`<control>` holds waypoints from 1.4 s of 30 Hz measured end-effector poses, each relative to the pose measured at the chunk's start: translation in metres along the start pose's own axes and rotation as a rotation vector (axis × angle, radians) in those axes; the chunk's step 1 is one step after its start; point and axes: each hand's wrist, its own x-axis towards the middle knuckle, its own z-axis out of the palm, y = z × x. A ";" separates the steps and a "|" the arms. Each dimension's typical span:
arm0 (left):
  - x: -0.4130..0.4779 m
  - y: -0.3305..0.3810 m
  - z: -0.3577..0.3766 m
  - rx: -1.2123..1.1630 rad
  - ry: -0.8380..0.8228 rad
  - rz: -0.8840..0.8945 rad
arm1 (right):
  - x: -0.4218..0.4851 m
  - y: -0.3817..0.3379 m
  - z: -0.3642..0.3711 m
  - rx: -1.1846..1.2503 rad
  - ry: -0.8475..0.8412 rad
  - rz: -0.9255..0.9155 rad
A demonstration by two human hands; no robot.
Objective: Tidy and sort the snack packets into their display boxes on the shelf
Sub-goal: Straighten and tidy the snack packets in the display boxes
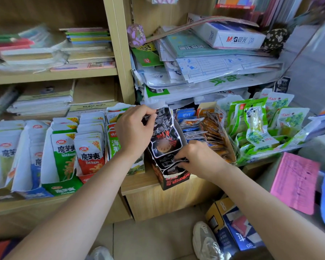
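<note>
Black snack packets (165, 139) stand in a black display box (174, 182) at the front edge of the wooden shelf (139, 182). My left hand (134, 128) pinches the top of the rear black packets. My right hand (197, 158) pinches the front black packets low in the same box. To the left stand boxes of green packets (64, 156) and red packets (90, 156). To the right sit orange and blue packets (204, 132) in a torn box, and a heap of green packets (259, 124).
Stacks of paper, folders and a white M&G box (231, 35) pile on the shelf above the snacks. Notebooks fill the left shelves. A pink sheet (296, 182) lies at the right. A cardboard box (231, 222) and my shoes (204, 241) are on the floor.
</note>
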 end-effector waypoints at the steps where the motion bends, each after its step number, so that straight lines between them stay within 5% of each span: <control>1: 0.000 0.000 0.000 -0.003 -0.012 0.028 | 0.001 0.000 0.002 -0.018 0.003 -0.007; 9: 0.003 -0.003 -0.003 -0.079 -0.061 0.069 | 0.002 0.007 -0.009 0.005 0.273 -0.078; 15: 0.013 -0.008 -0.011 -0.159 -0.228 -0.106 | 0.017 0.009 -0.030 0.047 0.419 -0.089; 23: 0.021 -0.009 -0.019 -0.392 -0.464 -0.315 | 0.038 0.010 -0.012 0.082 0.370 0.002; 33: 0.022 -0.001 -0.025 -0.269 -0.511 -0.191 | 0.031 -0.007 -0.004 0.115 0.525 -0.032; 42: 0.016 0.013 -0.018 -0.264 -0.391 -0.148 | 0.032 -0.010 0.003 0.304 0.558 0.199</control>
